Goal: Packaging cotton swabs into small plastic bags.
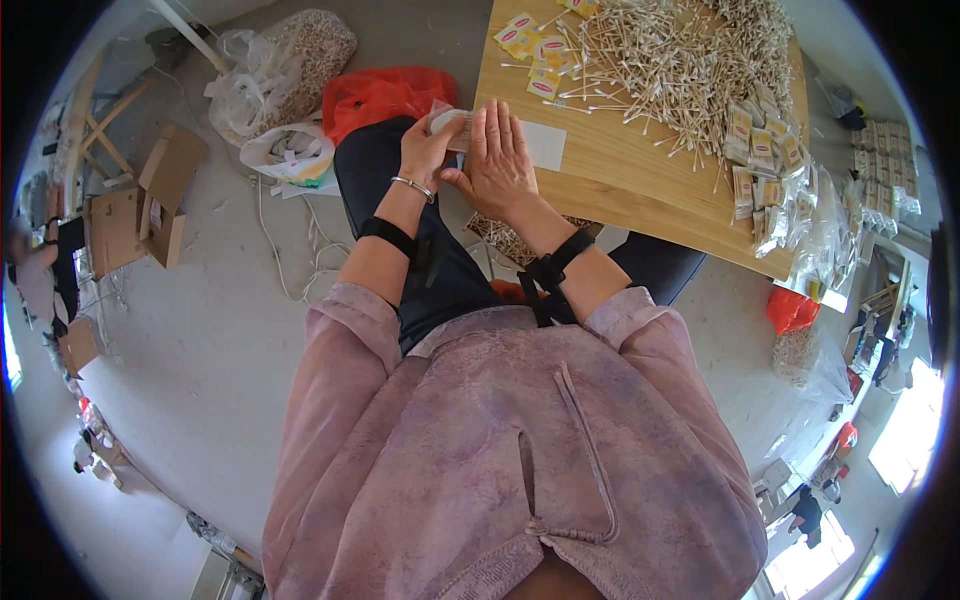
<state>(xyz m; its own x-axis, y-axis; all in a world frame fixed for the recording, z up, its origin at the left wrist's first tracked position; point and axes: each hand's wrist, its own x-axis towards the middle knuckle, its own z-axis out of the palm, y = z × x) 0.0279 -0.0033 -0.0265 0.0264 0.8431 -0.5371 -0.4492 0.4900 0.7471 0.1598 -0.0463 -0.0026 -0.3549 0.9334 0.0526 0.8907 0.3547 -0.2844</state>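
At the table's left edge, my left hand is closed round a small clear plastic bag, with pale sticks, seemingly cotton swabs, partly visible in it. My right hand lies flat against the bag's side, fingers stretched out and thumb toward the left hand. Its palm hides much of the bag. A white strip, paper or plastic, sticks out past the right fingers onto the wooden table. Loose cotton swabs are heaped farther back, and yellow-and-white cards lie left of the heap.
Filled swab packets pile up at the table's right edge beside clear plastic bags. More swabs sit in a container between my legs. A red bag, a large clear sack and cardboard boxes stand to the left.
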